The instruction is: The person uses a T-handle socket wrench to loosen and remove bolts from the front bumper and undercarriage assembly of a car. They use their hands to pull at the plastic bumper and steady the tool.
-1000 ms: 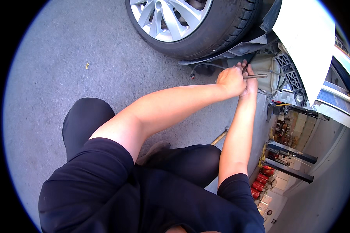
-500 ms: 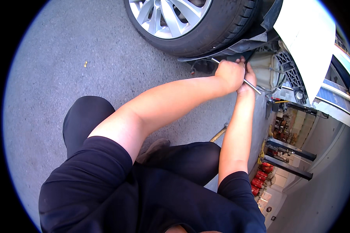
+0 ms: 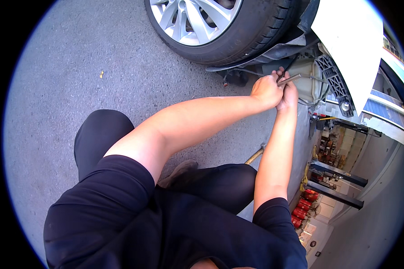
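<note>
My left hand [image 3: 267, 92] is closed round a thin metal bar [image 3: 291, 80], like a sliding T-handle, whose free end sticks out up and to the right. Pressed against it on the right is my right hand [image 3: 289, 95], palm turned up and fingers curled; what lies inside them is hidden. Both hands are beside the uncovered front corner of a car, close to a pale headlight housing [image 3: 304, 74]. Behind the fingers, dark hoses and wiring run under the wheel-arch liner [image 3: 274, 54].
A tyre on a silver wheel [image 3: 197, 22] stands just beyond my hands. A white body panel [image 3: 345, 40] and a black plastic bracket [image 3: 334, 83] are at the right. A yellow hose or handle [image 3: 254, 156] lies on the grey ground [image 3: 67, 67]. Red canisters [image 3: 302, 208] stand farther off.
The metal bar has swung round: it lay slanting down to the right across both hands, and now its visible end points up to the right. My left hand has turned with it.
</note>
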{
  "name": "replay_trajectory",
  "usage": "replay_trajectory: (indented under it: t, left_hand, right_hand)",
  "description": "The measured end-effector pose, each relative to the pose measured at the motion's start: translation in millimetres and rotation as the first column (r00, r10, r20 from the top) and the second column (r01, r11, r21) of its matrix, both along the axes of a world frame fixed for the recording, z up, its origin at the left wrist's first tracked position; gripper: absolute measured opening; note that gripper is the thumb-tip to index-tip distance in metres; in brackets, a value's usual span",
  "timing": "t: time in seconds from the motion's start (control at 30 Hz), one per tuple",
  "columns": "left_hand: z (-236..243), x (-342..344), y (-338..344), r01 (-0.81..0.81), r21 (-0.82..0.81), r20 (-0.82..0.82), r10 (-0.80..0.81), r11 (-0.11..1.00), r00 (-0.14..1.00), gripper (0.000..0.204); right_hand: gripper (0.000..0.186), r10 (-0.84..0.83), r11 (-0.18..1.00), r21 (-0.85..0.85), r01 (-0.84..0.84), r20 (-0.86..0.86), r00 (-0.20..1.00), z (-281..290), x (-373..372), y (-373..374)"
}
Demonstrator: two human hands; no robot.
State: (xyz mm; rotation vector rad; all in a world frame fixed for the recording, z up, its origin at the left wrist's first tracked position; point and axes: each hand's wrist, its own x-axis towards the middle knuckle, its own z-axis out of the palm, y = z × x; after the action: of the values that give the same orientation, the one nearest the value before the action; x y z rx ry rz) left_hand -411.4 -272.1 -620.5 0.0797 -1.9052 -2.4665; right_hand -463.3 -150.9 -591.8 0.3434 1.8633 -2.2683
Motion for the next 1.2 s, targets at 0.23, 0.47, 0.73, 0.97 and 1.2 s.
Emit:
replay_trajectory:
  t: [0.23, 0.47, 0.73, 0.97, 1.2]
  left_hand:
    - [9, 1, -15, 0.013, -0.276, -0.172, -0.063, 0.961, 0.983, 0.041]
    - [5, -10, -21, 0.012, -0.673, -0.218, -0.214, 0.74, 0.952, 0.035]
    - [9, -31, 18, -0.051, 0.733, 0.275, -0.228, 0.678, 0.934, 0.029]
    - [1, -3, 3, -0.026, 0.061, 0.038, 0.024, 0.998, 0.999, 0.039]
    - [-3, -3, -16, 0.031, -0.169, -0.06, -0.041, 0.985, 0.997, 0.041]
  right_hand:
    - [0.032, 0.331, 0.864, -0.424, -0.272, 0.071, 0.941, -5, -21, 44]
    - [0.035, -0.022, 0.988, -0.153, 0.022, -0.002, 1.0, -11, -5, -2]
    - [0.034, 0.032, 0.999, -0.009, -0.032, 0.017, 0.999, 4, -5, -6]
    - [0.024, 0.049, 0.995, -0.091, -0.05, -0.005, 0.999, -9, -9, 5]
    - [0.023, 0.068, 0.992, -0.112, -0.064, 0.031, 0.997, -11, -17, 3]
